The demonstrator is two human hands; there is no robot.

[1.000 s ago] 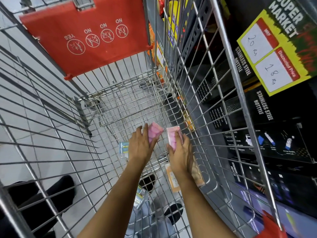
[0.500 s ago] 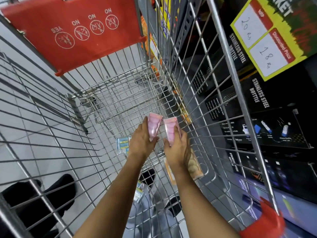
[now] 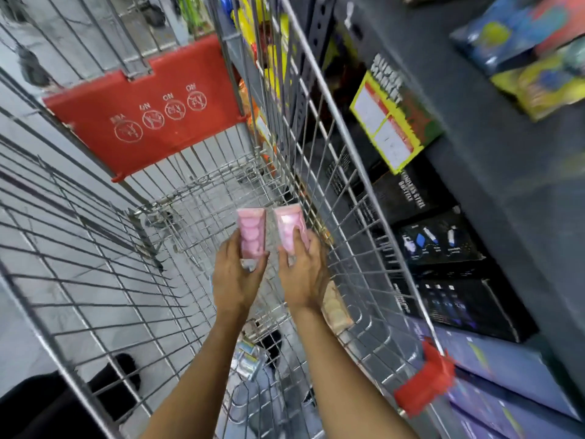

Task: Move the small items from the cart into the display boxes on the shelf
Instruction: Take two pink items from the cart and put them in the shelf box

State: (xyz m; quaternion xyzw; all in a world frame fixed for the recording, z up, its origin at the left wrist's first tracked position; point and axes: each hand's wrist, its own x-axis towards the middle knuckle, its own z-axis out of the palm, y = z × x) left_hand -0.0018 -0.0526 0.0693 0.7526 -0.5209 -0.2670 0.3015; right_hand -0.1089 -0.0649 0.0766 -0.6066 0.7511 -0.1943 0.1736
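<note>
Both my hands are inside the wire cart (image 3: 342, 172), held above its floor. My left hand (image 3: 235, 277) grips a small pink packet (image 3: 251, 231) with round pink pieces showing through it. My right hand (image 3: 302, 274) grips a second pink packet (image 3: 289, 228) of the same kind, upright beside the first. An orange packet (image 3: 337, 307) lies against the cart's right wall just under my right wrist. A light blue packet (image 3: 250, 356) lies on the cart floor between my forearms. The display boxes are not clearly in view.
A dark shelf (image 3: 493, 172) runs along the right of the cart, with black bottle boxes (image 3: 440, 239), a yellow price card (image 3: 389, 125) and colourful packs (image 3: 538, 61) on top. The cart's red flap (image 3: 148, 112) stands at the far end. My foot (image 3: 117, 375) shows lower left.
Both hands have lifted the two pink packets higher in the cart and turned them upright. My view has tilted up, so more of the shelf shows on the right.
</note>
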